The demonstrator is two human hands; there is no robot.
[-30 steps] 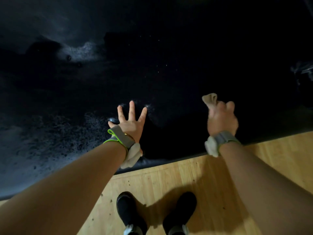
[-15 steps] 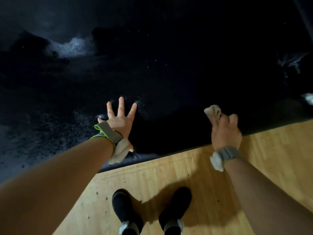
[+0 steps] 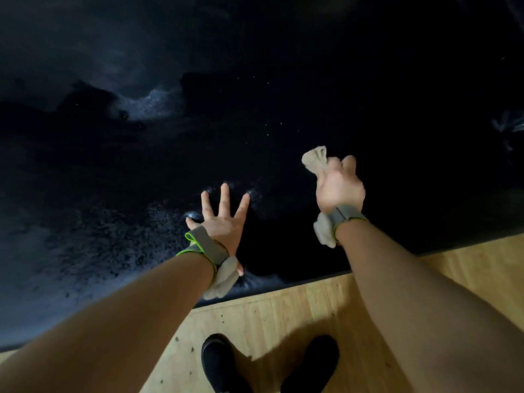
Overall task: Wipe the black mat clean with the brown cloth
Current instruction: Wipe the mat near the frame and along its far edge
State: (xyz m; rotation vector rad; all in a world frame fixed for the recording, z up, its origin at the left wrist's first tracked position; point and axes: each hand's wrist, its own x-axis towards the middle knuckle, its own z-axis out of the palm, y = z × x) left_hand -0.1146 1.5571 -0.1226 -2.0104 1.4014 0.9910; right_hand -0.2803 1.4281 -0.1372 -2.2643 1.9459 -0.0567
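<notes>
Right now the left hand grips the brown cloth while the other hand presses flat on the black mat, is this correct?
Not quite: in the head view the right hand grips the brown cloth, and the left hand presses flat, fingers spread, on the black mat.

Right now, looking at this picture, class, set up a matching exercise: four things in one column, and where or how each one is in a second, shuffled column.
Things:
1. left hand
2. brown cloth
3. shoes
4. black mat

States:
A. bunched in the right hand
B. standing on the wooden floor
C. fingers spread flat on the mat
D. speckled with pale dust on its left side

Pairs: 1-C, 2-A, 3-B, 4-D
</notes>
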